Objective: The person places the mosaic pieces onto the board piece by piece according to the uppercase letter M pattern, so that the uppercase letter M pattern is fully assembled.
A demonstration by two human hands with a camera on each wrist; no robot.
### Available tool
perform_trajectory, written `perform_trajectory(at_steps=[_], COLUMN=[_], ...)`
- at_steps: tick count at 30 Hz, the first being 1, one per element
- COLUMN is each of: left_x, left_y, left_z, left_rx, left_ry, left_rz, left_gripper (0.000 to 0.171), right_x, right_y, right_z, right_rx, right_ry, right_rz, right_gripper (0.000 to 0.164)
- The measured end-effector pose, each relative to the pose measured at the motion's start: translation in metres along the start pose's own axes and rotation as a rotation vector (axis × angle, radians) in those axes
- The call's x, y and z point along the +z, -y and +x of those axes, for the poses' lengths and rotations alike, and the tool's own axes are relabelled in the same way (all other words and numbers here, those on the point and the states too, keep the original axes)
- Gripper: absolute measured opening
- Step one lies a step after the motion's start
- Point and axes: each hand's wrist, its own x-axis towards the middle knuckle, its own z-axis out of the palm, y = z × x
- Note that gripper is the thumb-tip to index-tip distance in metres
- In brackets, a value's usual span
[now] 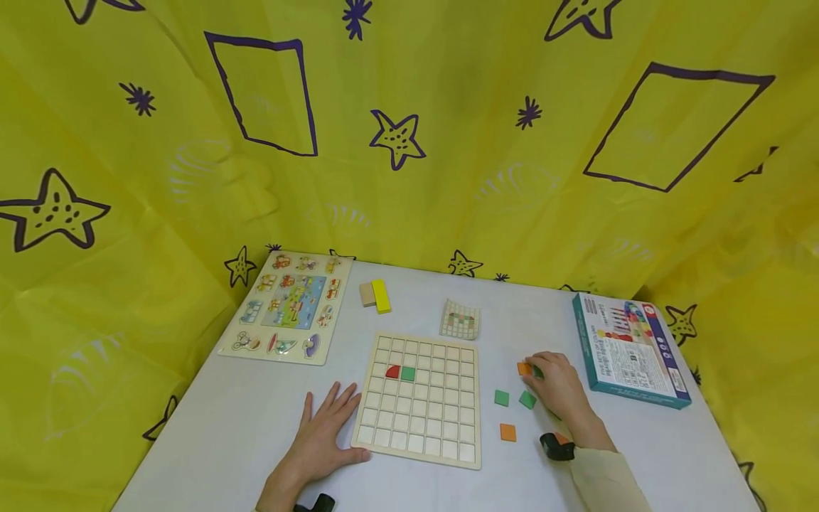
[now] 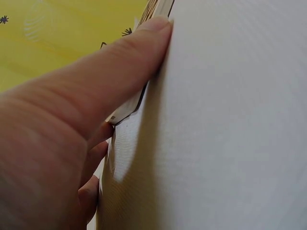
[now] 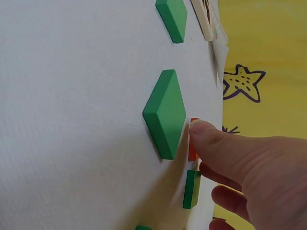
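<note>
A square wooden grid board (image 1: 419, 462) lies on the table, with a red quarter-round tile (image 1: 393, 372) and a green tile (image 1: 407, 374) side by side in its cells. Fingers spread, my left hand (image 1: 323, 437) rests at the board's near-left corner; its thumb (image 2: 129, 60) touches the board's edge. To the board's right, my right hand (image 1: 558, 384) pinches an orange square tile (image 3: 193, 143) between thumb and fingers, at the tabletop. Partly beneath that hand lies a green tile (image 3: 192, 189). Closer in are another green tile (image 3: 165, 115) and an orange tile (image 1: 507, 432).
A picture puzzle board (image 1: 333, 313) lies at the back left. Beyond the grid board are a yellow block (image 1: 381, 296), a tan block (image 1: 367, 294) and a small pattern card (image 1: 460, 320). A flat game box (image 1: 630, 348) lies at the right, near the yellow curtain (image 1: 448, 199).
</note>
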Motion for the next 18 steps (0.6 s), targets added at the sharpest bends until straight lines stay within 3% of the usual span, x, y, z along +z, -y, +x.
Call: perform_trajectory(at_steps=[18], left_x=[-0.0005], left_y=[-0.0011], left_z=[-0.0001], left_rx=[0.004], left_ry=[-0.004], left_rz=[0.005], left_gripper=[0.101], right_x=[0.0043], right_y=[-0.0024], right_z=[0.0031], right_rx=[-0.049], right_ry=[-0.03], right_rz=[-0.026], right_gripper=[0.03])
